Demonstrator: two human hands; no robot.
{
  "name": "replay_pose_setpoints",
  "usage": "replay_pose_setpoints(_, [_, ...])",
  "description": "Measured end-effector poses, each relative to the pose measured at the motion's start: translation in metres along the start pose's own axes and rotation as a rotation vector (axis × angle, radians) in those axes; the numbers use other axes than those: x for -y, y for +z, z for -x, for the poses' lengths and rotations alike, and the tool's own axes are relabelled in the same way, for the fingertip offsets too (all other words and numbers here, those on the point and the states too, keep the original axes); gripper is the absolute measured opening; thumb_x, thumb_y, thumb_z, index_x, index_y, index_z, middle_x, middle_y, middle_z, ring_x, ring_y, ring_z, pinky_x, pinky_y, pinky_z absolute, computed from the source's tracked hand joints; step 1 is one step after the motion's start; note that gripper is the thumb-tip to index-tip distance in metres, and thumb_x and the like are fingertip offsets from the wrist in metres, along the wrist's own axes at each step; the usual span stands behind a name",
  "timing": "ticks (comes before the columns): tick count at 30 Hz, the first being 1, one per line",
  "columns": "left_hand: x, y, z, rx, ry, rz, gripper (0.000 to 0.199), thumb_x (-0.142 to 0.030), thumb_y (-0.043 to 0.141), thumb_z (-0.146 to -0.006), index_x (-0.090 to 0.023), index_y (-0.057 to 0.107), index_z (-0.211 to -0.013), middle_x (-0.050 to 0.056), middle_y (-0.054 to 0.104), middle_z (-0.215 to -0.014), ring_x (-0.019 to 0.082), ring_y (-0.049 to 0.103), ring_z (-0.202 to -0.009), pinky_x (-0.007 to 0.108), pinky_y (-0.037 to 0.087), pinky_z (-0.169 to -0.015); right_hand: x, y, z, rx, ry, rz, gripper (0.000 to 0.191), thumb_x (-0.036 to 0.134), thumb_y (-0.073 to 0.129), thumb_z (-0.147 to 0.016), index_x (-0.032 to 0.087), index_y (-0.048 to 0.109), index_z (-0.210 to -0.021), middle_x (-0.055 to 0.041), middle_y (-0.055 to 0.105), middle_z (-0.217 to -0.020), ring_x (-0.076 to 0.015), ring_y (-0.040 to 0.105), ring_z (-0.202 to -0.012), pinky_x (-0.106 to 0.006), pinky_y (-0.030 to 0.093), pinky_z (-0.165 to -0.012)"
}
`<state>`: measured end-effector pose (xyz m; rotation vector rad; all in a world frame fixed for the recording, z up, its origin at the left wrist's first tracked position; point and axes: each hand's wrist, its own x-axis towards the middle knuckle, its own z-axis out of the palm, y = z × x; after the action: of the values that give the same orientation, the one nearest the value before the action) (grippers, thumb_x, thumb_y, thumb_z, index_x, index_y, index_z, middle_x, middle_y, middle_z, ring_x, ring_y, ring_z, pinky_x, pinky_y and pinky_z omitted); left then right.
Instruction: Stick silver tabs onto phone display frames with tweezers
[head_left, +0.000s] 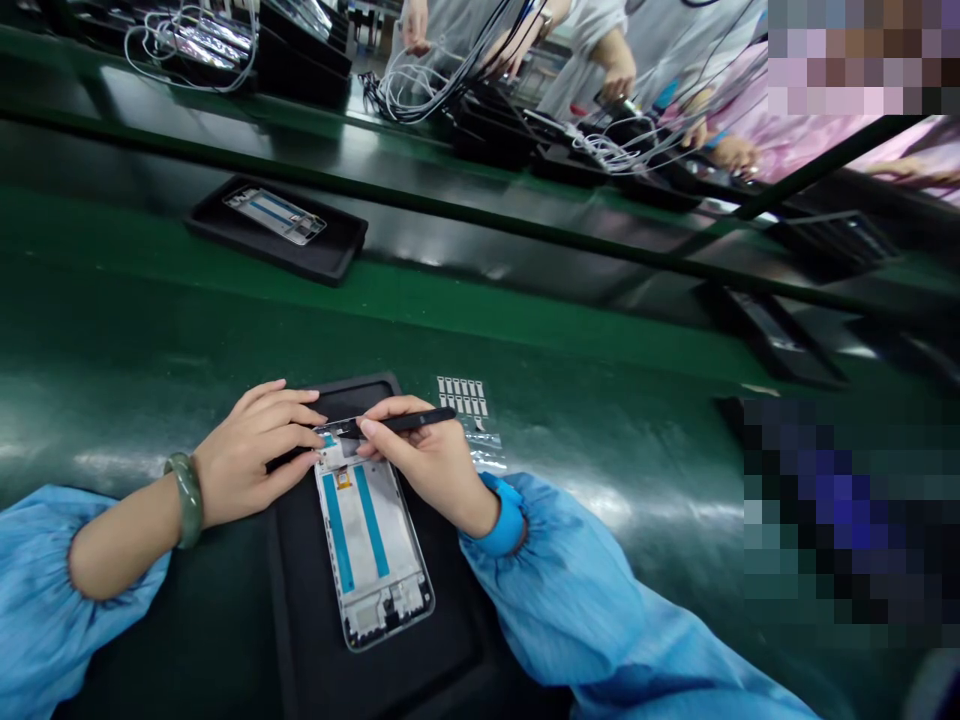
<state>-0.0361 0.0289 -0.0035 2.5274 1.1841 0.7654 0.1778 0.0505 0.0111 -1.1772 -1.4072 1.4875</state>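
Observation:
A silver phone frame (382, 545) with two blue strips lies in a black tray (304, 640) on the green bench. At its top left edge rests my left hand (259, 450), fingers stretched out, the tips touching the frame. My right hand (424, 455) pinches black tweezers (420, 418), whose tips point down at the upper part of the frame. What lies under the tips is too small to make out. Just right of the tray, a sheet of small pale stickers (463, 397) lies on the green bench.
Farther back, another black tray (345, 250) holds a similar phone frame (276, 215). A dark rail (480, 212) crosses the bench. Beyond it, co-workers' hands (616, 70) work among white cables (420, 90) and black trays. Another tray (772, 335) stands at the right.

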Motion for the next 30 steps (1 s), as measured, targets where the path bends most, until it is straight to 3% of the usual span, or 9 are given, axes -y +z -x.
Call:
replay_pose_setpoints(16, [0.002,-0.001,0.001,0.026,0.006,-0.030,0.014,-0.022,0.053,-0.085,-0.023,0.063,-0.094,0.003,0.065,-0.106,0.022,0.049,-0.119,0.047,0.030,-0.104,0.000,-0.001,0.000,0.014,-0.003,0.012,0.019,0.033,0.067,-0.074,0.018,0.061,-0.083,-0.0009,0.066,-0.075,-0.0118,0.066,-0.059,-0.024,0.056,-0.059])
replay_pose_setpoints(23, [-0.003,-0.002,0.001,0.026,0.109,-0.163,0.017,-0.021,0.052,-0.085,-0.021,0.063,-0.097,0.004,0.065,-0.106,0.023,0.052,-0.114,0.049,0.028,-0.106,-0.001,-0.001,0.001,0.014,-0.014,0.019,0.018,0.033,0.067,-0.074,0.018,0.061,-0.083,-0.0007,0.066,-0.076,-0.0118,0.066,-0.060,-0.024,0.057,-0.060])
replay_pose_setpoints(30, [-0.008,-0.004,0.002,0.056,0.087,-0.198,0.021,-0.024,0.049,-0.086,-0.021,0.061,-0.104,0.005,0.064,-0.107,0.022,0.055,-0.110,0.050,0.025,-0.107,-0.005,-0.001,0.000,0.017,-0.052,0.067,0.017,0.033,0.066,-0.076,0.018,0.060,-0.083,-0.0009,0.066,-0.076,-0.0129,0.067,-0.062,-0.024,0.057,-0.060])
